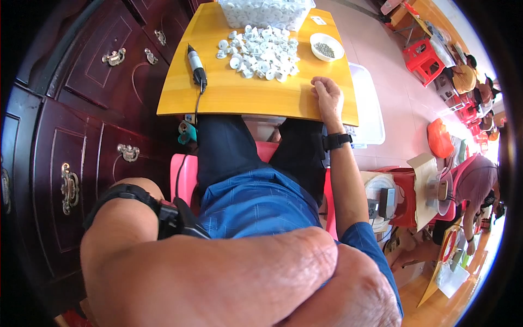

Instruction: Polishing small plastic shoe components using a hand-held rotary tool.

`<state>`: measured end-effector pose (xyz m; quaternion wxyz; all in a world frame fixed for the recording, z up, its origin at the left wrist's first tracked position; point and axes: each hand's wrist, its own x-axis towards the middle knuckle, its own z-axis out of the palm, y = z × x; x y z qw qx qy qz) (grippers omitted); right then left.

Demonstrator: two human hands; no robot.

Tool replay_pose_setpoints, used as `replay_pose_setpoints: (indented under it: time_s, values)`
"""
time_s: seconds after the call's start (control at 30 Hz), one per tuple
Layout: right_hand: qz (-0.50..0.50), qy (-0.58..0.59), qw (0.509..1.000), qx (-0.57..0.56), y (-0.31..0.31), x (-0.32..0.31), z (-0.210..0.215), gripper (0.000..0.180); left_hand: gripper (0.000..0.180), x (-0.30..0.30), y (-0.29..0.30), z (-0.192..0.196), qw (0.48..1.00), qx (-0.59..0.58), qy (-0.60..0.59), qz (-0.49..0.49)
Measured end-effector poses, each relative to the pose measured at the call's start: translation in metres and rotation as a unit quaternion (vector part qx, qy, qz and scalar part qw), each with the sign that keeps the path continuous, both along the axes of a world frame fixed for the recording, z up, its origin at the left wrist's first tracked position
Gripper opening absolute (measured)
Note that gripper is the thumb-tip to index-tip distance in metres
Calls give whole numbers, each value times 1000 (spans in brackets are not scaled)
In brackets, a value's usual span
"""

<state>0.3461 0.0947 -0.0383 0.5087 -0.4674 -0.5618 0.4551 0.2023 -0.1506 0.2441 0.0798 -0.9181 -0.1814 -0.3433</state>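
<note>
My right hand rests on its side near the front edge of the yellow wooden table. Its fingers are loosely bent, with a gap between them and nothing visible inside. Beyond it stands a white bowl holding small metal pieces. A pile of small white plastic parts spreads across the table's middle. To their left lies a grey and black corded electric screwdriver, touched by neither hand. My left hand is raised very close, filling the lower view; its fingertips are hidden.
A clear bin full of white parts stands at the far edge. Dark wooden drawers border the left side. On the right are a white plastic tub lid, red stools, and other people, one bent over a table.
</note>
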Motion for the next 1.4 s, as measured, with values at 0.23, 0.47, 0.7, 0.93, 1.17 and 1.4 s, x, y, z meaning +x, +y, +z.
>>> replay_pose_setpoints:
  time_s: [0.23, 0.47, 0.7, 0.93, 1.17, 1.4]
  values:
    - [-22, 7, 999, 34, -3, 5, -6, 14, 28, -9, 28, -35, 975, -157, 141, 63]
    - [-42, -50, 996, 62, -3, -8, 0, 15, 26, -104, 98, -164, 847, -282, 125, 432]
    - [-68, -94, 988, 98, 6, -5, -10, 16, 36, -142, 110, -234, 823, -297, 100, 474]
    - [-107, -126, 983, 77, 7, -8, -4, 17, 38, -145, 117, -232, 855, -285, 73, 427]
    - [-114, -157, 978, 74, 11, -13, -2, 20, 53, -143, 119, -238, 828, -301, 100, 463]
    - [-111, -165, 978, 58, 24, -17, 1, 21, 59, -151, 137, -243, 833, -297, 107, 454]
